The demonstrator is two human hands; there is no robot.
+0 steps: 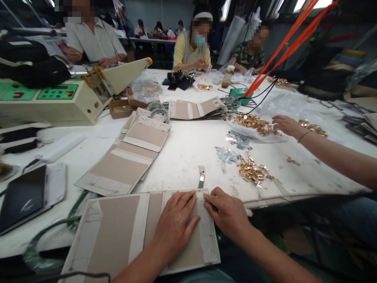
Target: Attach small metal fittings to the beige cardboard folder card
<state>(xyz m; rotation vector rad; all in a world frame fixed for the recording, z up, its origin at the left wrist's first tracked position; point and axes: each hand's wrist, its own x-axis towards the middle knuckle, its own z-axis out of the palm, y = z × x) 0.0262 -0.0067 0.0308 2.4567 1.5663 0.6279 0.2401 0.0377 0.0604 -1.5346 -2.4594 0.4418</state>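
A beige folding panel point(114, 228) with pale strips along its folds and ends lies in front of me, overhanging the table's front edge. My left hand point(176, 226) rests flat on its right part, fingers stretched out. At the panel's top right corner my right hand point(228, 214) is closed, fingertips pressed together on the pale end strip point(206, 232). Whatever small thing those fingers hold is hidden; a dark bit shows beneath them. Just beyond that corner lies a small green and metal piece point(202, 179). Loose gold metal pieces point(253, 171) and thin silver plates point(228, 155) lie farther right.
More panels point(141, 145) are stacked beyond mine. At right, a co-worker's hand point(287, 125) touches a heap of gold pieces point(255, 125) on plastic. A cream machine point(53, 102) stands at left. Orange straps point(282, 51) hang over the table point(182, 153); people sit across it.
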